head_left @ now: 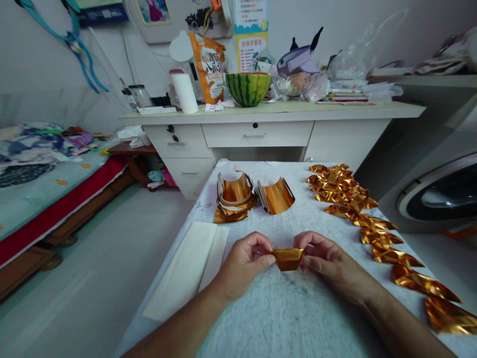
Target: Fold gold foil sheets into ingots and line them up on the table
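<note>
A small folded piece of gold foil paper (288, 259) is held between my two hands above the cloth-covered table (261, 318). The fingers of my left hand (248, 261) pinch its left corner. At its right corner, the thumb and fingers of my right hand (324, 258) are closed on it. Beyond my hands lie a curled stack of gold sheets (234, 194) and a second curved gold stack (277, 195). Several folded gold pieces (378, 236) run in an overlapping row along the table's right side. Pale paper sheets (186, 271) lie to the left of my left forearm.
Behind the table stands a white desk (257, 134) bearing a watermelon half (248, 88), an orange bag (208, 67) and a white roll (184, 92). A washing machine (443, 184) is at the right, a bed (55, 184) at the left.
</note>
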Tool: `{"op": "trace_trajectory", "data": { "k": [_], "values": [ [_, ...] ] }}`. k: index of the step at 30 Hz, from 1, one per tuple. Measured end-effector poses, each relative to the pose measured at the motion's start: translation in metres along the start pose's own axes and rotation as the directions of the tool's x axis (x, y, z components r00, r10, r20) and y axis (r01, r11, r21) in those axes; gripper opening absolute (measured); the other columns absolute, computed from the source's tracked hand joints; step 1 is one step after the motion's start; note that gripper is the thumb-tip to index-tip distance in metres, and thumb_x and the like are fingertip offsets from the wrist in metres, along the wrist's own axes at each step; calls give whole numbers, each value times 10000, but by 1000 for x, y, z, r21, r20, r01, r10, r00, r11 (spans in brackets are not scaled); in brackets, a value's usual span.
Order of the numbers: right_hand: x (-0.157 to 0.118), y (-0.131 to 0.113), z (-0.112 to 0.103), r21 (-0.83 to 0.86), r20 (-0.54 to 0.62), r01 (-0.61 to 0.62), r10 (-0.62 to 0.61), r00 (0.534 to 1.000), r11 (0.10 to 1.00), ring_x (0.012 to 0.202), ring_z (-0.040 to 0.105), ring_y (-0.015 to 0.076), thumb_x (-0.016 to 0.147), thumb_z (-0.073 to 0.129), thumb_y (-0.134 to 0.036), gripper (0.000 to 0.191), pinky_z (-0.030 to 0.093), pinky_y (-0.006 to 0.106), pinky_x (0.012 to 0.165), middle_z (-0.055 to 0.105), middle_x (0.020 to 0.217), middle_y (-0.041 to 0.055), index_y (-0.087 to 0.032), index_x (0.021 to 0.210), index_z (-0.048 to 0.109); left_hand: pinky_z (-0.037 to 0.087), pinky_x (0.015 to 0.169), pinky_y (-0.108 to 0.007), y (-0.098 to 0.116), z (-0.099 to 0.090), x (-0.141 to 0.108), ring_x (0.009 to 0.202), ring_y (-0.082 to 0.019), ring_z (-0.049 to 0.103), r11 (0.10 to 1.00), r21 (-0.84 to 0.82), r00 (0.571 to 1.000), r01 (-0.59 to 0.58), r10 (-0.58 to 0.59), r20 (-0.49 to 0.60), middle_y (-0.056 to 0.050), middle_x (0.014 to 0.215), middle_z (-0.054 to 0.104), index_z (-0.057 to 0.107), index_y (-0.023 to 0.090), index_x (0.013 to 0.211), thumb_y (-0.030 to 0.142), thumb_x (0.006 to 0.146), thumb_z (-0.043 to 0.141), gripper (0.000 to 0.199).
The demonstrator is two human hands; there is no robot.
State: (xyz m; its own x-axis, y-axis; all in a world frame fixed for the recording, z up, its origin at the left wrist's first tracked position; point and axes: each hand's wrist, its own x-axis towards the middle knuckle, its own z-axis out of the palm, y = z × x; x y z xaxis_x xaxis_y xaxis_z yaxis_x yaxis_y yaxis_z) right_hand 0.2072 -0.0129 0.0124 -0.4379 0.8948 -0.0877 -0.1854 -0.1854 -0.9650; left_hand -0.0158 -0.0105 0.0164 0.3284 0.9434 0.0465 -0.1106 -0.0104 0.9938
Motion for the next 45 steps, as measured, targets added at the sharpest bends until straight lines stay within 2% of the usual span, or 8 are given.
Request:
{"op": "trace_trajectory", "data": {
  "k": [4,9,15,18,22,25,30,45],
  "values": [
    [-2,-4,-1,6,-75,28,-27,997,1000,759,516,148,835,659,-399,298,440,258,636,572,920,17,-237,1059,549,436,828,-274,5,-2,-6,931,-176,585,867,439,972,-236,218,91,-43,977,599,642,197,805,74,806,594,131],
    [-2,2,0,-281,-167,-42,-6,986,959,544,399,95,881,590,-489,286,304,216,476,480,659,-37,-203,884,582,433,786,-267,2,0,-11,909,-180,586,712,622,945,-326,267,190,-59,1003,591,670,226,906,66,853,503,237],
    [2,10,2,-462,-205,22,-131,970,887,634,514,147,875,597,-457,266,381,251,559,583,686,-2,-209,781,572,437,831,-287,5,3,-14,937,-201,576,729,593,940,-342,275,204,-65,1009,586,611,213,981,119,820,567,192],
    [1,10,5,-566,-216,48,-204,955,823,611,530,152,885,591,-403,202,388,254,550,608,679,-4,-223,794,588,437,747,-259,6,4,-15,817,-173,587,778,578,967,-246,240,89,-29,894,600,534,205,1044,215,859,583,192],
    [-1,6,11,-682,-191,56,-252,949,729,596,551,154,911,552,-345,159,399,257,550,627,679,-3,-227,815,599,385,643,-234,3,6,-11,679,-141,573,798,595,992,-100,129,-7,18,725,593,549,210,918,232,921,497,57],
    [-4,3,14,-748,-161,61,-271,949,660,609,564,160,923,521,-315,152,404,262,563,636,693,2,-228,828,601,357,610,-226,1,8,-8,642,-130,561,800,595,994,-79,109,-14,23,689,596,565,206,818,201,907,498,111],
    [-4,1,17,-817,-133,77,-316,939,571,570,548,152,927,495,-278,152,392,263,544,634,679,-1,-229,823,594,373,608,-216,-1,11,-8,637,-126,580,804,593,994,-51,98,-48,28,688,610,565,206,830,187,883,529,67],
    [-6,-1,23,-848,-92,113,-354,931,518,641,591,140,965,437,-280,179,436,243,595,646,756,3,-209,886,581,365,594,-213,-1,12,-6,616,-116,562,770,637,996,-36,81,-41,45,659,590,583,200,880,188,901,489,97]
  ]
}}
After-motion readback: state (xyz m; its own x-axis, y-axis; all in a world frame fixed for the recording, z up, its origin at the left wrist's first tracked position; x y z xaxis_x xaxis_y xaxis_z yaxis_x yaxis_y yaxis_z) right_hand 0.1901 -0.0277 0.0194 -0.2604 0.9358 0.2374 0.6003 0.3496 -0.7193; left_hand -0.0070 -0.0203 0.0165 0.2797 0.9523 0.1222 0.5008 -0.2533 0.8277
